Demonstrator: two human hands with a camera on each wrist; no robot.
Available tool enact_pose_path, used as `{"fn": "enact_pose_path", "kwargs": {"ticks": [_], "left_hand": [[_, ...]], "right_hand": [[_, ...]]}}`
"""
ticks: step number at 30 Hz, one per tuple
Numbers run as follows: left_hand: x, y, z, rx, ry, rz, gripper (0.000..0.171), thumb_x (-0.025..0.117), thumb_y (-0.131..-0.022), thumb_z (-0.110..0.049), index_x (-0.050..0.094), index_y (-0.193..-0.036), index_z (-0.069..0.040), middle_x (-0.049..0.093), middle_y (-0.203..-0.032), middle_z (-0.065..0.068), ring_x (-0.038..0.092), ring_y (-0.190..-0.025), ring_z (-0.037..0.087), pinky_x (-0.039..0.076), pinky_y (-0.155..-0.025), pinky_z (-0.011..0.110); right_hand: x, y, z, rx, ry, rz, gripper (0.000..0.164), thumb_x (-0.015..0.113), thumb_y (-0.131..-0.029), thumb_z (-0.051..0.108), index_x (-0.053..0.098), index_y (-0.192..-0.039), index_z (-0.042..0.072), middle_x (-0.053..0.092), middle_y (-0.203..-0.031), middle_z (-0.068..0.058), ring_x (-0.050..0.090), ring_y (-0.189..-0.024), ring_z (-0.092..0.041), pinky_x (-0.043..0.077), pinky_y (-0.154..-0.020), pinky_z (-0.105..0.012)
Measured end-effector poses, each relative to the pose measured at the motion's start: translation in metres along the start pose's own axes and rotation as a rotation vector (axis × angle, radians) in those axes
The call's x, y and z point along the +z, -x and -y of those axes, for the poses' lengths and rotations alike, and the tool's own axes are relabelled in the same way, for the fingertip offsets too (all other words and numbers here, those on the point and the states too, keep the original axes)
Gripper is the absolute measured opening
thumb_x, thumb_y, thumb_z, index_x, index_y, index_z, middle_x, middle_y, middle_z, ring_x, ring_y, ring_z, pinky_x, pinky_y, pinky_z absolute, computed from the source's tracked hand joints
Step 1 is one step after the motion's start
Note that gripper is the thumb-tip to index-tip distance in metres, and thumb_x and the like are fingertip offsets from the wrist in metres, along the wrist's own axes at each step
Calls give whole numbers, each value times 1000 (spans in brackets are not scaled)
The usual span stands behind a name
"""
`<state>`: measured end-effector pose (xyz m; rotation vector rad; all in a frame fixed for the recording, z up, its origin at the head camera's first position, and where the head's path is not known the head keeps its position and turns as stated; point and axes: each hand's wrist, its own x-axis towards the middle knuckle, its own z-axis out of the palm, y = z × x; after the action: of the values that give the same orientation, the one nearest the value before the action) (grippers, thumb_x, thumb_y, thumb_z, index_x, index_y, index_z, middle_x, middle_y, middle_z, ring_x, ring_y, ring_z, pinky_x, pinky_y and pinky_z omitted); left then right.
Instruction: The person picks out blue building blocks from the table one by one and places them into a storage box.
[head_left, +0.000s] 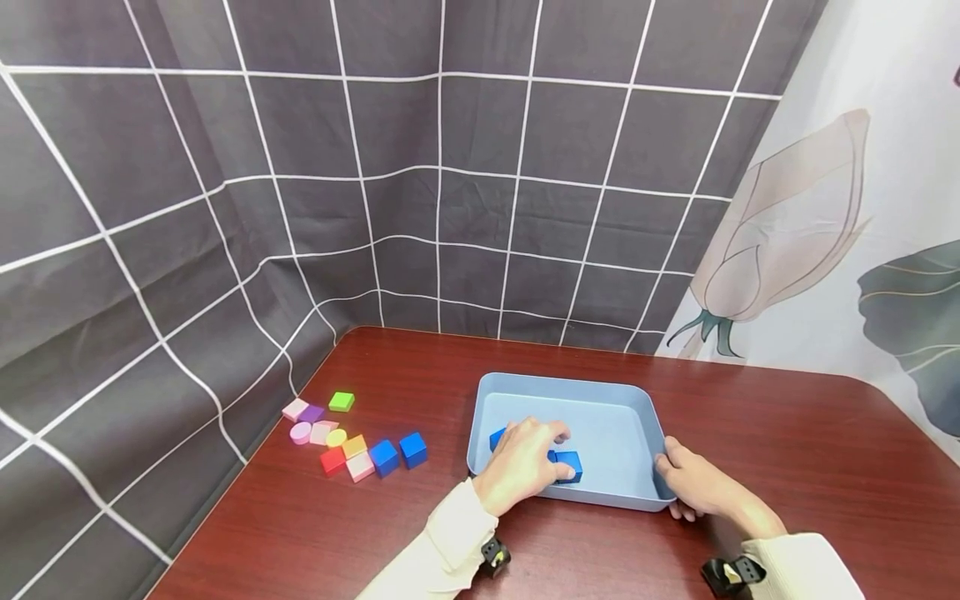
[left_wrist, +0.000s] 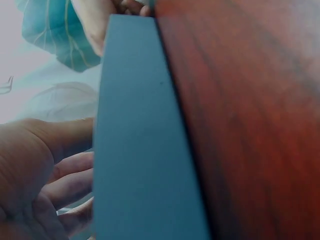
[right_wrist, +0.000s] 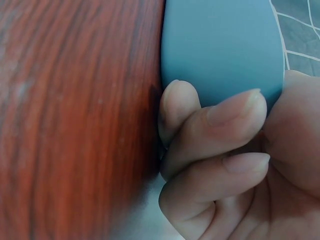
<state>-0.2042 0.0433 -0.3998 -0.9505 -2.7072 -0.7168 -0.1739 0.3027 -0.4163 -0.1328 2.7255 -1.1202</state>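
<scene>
A light-blue tray (head_left: 585, 410) lies on the table, with blue cubes in its near left part. My left hand (head_left: 521, 462) reaches over the near wall, its fingers curved above these cubes. The thumb lies against one blue cube (head_left: 570, 465); another blue cube (head_left: 496, 439) shows beyond the knuckles. In the left wrist view the tray wall (left_wrist: 140, 125) hides my left fingertips, so I cannot tell whether they pinch a cube. My right hand (head_left: 693, 479) grips the tray's near right corner, thumb over the rim and fingers (right_wrist: 220, 120) bent against the outer wall.
Left of the tray are two blue cubes (head_left: 413, 450) and several small coloured blocks, among them a red block (head_left: 333, 461), a green block (head_left: 342, 402) and a yellow disc (head_left: 336, 438). A grey checked curtain (head_left: 480, 208) hangs along the table's back and left edges.
</scene>
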Motion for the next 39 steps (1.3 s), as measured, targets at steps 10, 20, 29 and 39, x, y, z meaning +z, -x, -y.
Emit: {"fn": "enact_pose_path", "kwargs": {"ticks": [10, 20, 29, 39], "left_hand": [[-42, -5, 24, -82, 61, -3, 32, 72, -76, -24, 66, -105, -13, 68, -96, 0, 62, -86, 14, 49, -73, 26], [-85, 1, 67, -290, 128, 6, 24, 76, -74, -20, 66, -93, -9, 63, -76, 0, 57, -68, 12, 47, -59, 25], [-110, 20, 91, -483, -2, 294, 52, 84, -62, -30, 63, -104, -9, 61, -99, 9, 54, -84, 23, 48, -73, 40], [-110, 32, 95, -624, -82, 445, 41, 84, -61, -26, 56, -86, -7, 58, -78, 7, 55, -72, 22, 48, -70, 37]], "right_hand": [[0, 0, 1, 12, 3, 1, 15, 33, -97, 12, 32, -85, 4, 50, -47, -7, 46, -33, -16, 39, -34, -31], [-1, 0, 3, 25, -1, 3, 16, 34, -98, 14, 32, -86, 4, 50, -47, -7, 45, -33, -15, 38, -34, -30], [-2, 0, 1, 9, -1, 16, 15, 33, -98, 14, 32, -87, 3, 51, -47, -7, 45, -33, -15, 38, -33, -30], [0, 0, 1, 34, -1, 11, 13, 33, -98, 14, 33, -89, 4, 51, -47, -7, 45, -33, -15, 37, -34, -29]]}}
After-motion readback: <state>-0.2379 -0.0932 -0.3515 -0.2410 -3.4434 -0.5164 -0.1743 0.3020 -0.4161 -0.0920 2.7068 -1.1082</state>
